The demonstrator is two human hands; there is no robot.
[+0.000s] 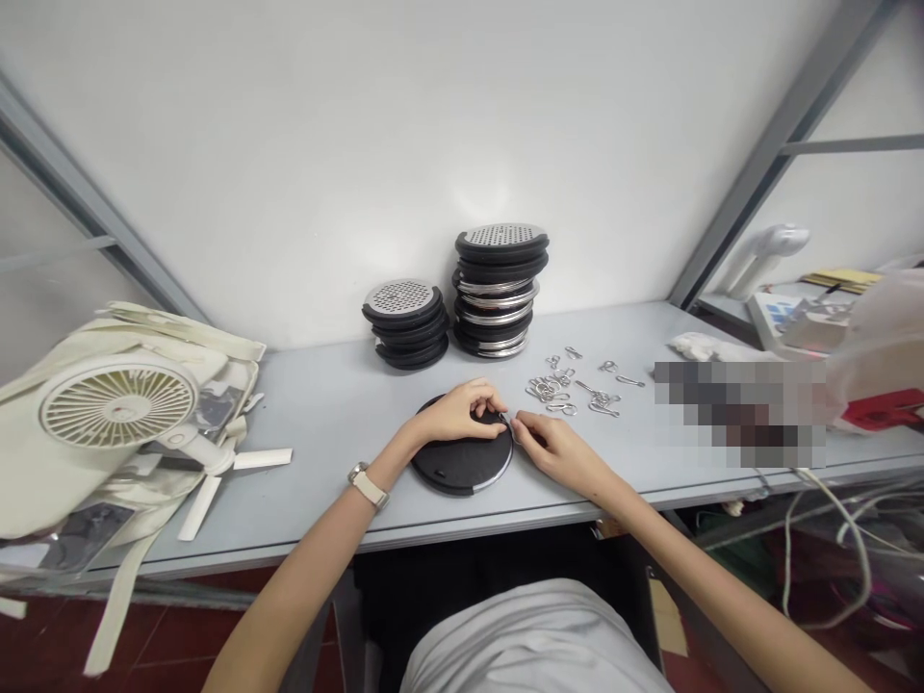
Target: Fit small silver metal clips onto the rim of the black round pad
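Observation:
A round black disc with a chrome rim [456, 465] lies flat on the grey table [339, 404] in front of me. My left hand [462, 412] rests on the disc's far edge with its fingers curled down on it. My right hand [550, 445] sits at the disc's right edge, its fingertips pinched on a small metal clip [503, 418] where the two hands meet. A wristwatch [367, 484] is on my left wrist.
Several loose metal clips [570, 388] lie just right of the disc. Two stacks of similar discs [498, 289] with perforated tops stand by the wall. A cream fan on a bag [119, 404] fills the left. Clutter and cables sit at the right.

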